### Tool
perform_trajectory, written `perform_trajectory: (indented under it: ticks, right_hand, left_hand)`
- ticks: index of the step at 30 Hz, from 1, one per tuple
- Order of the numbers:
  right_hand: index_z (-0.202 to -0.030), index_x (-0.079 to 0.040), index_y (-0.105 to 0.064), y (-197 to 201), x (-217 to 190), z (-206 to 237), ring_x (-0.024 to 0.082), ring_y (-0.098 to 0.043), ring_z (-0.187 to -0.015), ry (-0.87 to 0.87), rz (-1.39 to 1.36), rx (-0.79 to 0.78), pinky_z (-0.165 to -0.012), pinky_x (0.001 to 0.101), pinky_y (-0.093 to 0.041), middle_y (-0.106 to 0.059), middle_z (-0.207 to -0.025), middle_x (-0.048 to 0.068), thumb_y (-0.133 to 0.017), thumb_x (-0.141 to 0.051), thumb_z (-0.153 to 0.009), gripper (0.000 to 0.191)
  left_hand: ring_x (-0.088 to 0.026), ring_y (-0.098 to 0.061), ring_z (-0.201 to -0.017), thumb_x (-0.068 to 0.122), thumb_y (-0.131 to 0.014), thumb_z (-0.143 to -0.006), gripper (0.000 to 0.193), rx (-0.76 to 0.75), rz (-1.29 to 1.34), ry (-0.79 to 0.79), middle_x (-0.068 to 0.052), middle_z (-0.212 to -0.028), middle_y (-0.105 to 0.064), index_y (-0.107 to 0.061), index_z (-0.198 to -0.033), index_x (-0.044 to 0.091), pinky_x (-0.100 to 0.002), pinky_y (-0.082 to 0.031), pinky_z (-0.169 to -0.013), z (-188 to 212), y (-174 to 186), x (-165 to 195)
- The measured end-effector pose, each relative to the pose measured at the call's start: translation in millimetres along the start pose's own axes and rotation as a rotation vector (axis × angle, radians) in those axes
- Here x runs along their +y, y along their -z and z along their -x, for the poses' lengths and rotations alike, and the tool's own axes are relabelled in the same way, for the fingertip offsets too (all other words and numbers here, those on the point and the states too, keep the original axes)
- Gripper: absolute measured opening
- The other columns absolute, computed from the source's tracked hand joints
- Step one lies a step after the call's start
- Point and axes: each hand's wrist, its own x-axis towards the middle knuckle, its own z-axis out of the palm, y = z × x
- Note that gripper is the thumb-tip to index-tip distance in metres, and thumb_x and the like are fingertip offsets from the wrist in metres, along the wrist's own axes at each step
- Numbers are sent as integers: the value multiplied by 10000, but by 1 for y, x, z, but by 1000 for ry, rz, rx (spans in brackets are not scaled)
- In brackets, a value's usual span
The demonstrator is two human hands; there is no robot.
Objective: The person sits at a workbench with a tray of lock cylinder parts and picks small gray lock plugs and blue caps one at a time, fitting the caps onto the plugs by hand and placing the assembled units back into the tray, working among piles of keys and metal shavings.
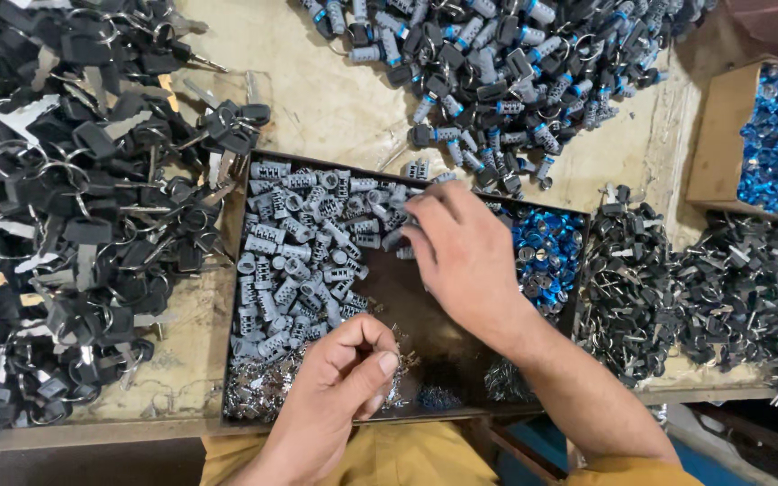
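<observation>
The right hand reaches across a shallow dark metal tray on a worn beige workbench. Its fingertips close on one small grey ribbed metal lock cylinder at the right edge of the heap of like grey cylinders that fills the tray's left half. The pinched cylinder lies roughly level, long axis running left to right across the tray, its left end toward the heap; which end is the face cannot be told. It is short, dull silver-grey, with cross-cut slots along its barrel.

The left hand is at the tray's near edge, thumb pressed against curled fingers. Whether it pinches a part cannot be told; tiny bright metal wafers and springs lie just beside it on the tray floor.

Loose cylinders in the heap point in all directions, some on end. At the tray's right end sits a cluster of blue-capped round parts.

Surroundings: a large pile of black-headed keys on wire rings to the left of the tray; a pile of grey cylinders with black caps and blue bands beyond it; a further mass of dark keyed parts on the right; a cardboard box of blue pieces at far right.
</observation>
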Motion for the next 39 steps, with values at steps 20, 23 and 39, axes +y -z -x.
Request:
perform_trajectory:
  ticks: [20, 23, 39]
  right_hand:
    - [-1110, -65, -682, 4, 31, 34, 331, -635, -983, 26, 43, 17, -830, 417, -526, -668, -1063, 102, -750, -5, -819, 304]
    - [-1132, -72, -675, 0, 20, 26, 328, -633, -970, 72, -17, -6, -821, 416, -522, -645, -1039, 103, -746, 5, -836, 314]
    - [-1075, 30, -692, -4, -19, 138, 231, -754, -984, -613, -1284, 139, -875, 339, -622, -755, -1091, 218, -669, 150, -861, 247]
  left_hand:
    - [-43, -394, -573, 84, -633, -969, 80, -20, -144, -4, 45, -677, -468, -574, -918, 64, -221, -301, -495, 4, -5, -3]
    - [-39, -372, -564, 74, -628, -953, 65, 25, -47, 23, 49, -693, -476, -567, -930, 70, -220, -276, -488, 7, -5, -2]
    - [-45, -433, -601, 98, -639, -1002, 107, -96, 25, -71, 38, -716, -497, -573, -934, 48, -218, -315, -521, 0, -9, -15]
